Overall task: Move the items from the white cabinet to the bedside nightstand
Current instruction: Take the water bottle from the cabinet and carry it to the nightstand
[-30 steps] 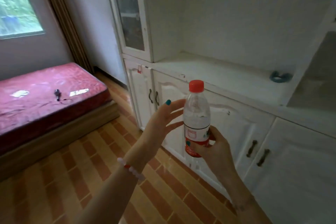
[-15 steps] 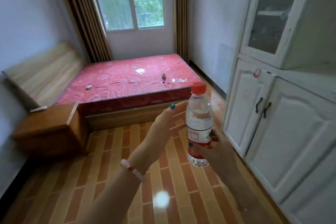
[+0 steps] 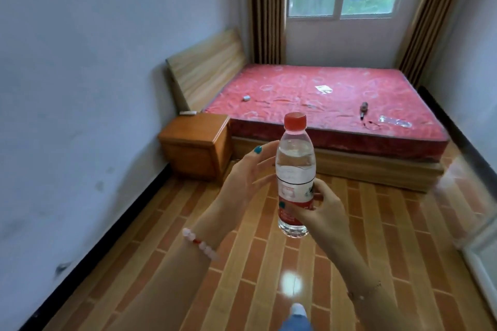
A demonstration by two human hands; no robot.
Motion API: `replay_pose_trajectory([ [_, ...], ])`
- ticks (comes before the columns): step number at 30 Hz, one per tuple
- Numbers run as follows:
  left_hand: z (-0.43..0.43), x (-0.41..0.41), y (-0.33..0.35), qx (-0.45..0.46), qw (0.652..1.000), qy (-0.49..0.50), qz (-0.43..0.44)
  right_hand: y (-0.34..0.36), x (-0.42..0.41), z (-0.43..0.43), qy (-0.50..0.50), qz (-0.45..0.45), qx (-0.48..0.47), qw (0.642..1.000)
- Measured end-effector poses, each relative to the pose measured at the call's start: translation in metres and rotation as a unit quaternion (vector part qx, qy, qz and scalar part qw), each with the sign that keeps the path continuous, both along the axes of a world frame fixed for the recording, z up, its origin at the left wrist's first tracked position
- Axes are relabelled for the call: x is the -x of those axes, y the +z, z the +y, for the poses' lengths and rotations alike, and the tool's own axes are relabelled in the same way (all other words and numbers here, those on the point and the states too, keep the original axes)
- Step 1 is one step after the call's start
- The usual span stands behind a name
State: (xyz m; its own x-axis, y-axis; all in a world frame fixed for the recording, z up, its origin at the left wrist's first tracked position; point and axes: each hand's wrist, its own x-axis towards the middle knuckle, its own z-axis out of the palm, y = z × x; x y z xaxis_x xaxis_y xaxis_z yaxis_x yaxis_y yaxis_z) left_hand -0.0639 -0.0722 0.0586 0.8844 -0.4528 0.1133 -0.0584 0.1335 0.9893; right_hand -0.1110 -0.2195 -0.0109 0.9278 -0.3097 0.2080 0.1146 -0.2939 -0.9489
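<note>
I am holding a clear plastic water bottle [image 3: 295, 169] with a red cap and a red-and-white label upright in front of me, above the striped brown tile floor [image 3: 242, 277]. My right hand [image 3: 320, 212] is wrapping fingers and thumb round its labelled lower half. My left hand [image 3: 242, 180] is hovering just beside the upper part, fingers loose and spread; I cannot tell whether they are touching it. The orange-brown wooden nightstand [image 3: 196, 140] is standing ahead on the left, against the bed with the red mattress [image 3: 309, 88], well apart from the bottle.
</note>
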Motion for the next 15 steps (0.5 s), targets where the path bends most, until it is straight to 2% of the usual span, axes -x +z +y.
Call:
replay_pose_trajectory([
  [7, -0.002, -0.104, -0.01, 0.011, 0.997, 0.072, 0.027, -0.012, -0.126, -0.007, 0.075, -0.001, -0.013, 0.997],
  [15, -0.026, -0.24, 0.001, 0.044, 0.99, 0.124, 0.045, -0.002, -0.277, -0.031, 0.112, 0.002, -0.014, 0.994],
])
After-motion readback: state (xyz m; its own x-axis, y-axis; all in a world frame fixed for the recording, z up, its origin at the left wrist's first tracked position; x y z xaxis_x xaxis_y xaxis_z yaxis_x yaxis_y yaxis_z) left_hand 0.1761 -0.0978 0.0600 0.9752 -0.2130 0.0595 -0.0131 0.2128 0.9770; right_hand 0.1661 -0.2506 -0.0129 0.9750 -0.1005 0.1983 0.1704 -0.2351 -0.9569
